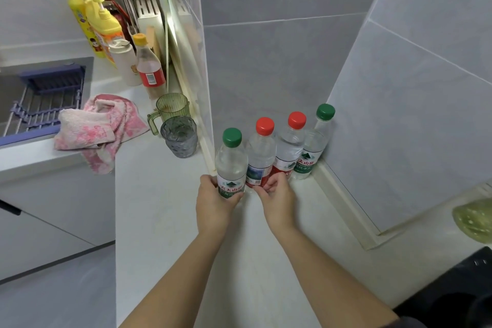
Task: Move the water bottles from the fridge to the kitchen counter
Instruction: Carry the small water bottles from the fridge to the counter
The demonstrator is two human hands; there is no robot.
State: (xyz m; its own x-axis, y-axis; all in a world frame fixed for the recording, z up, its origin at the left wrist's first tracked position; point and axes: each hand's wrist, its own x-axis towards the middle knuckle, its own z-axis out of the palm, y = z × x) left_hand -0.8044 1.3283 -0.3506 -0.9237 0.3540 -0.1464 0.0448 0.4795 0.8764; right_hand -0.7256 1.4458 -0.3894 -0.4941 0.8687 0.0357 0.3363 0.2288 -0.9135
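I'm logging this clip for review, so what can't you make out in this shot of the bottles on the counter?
In the head view:
Fridge: out of frame, so nothing inside it shows.
Green object: cut off by the right edge.
Left red-capped bottle: base hidden by the right hand, whose grip is unclear.
Near green-capped bottle: lower label covered by the left hand.

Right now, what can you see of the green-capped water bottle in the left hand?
The green-capped bottle is clear plastic with a round green cap screwed on and a white-and-green label bearing a mountain logo and red characters. It stands upright on the white counter, leftmost in a row of four near the tiled wall. The left hand grips its lower part, fingers curled round the label. A red-capped bottle stands close on its right; whether they touch is unclear.
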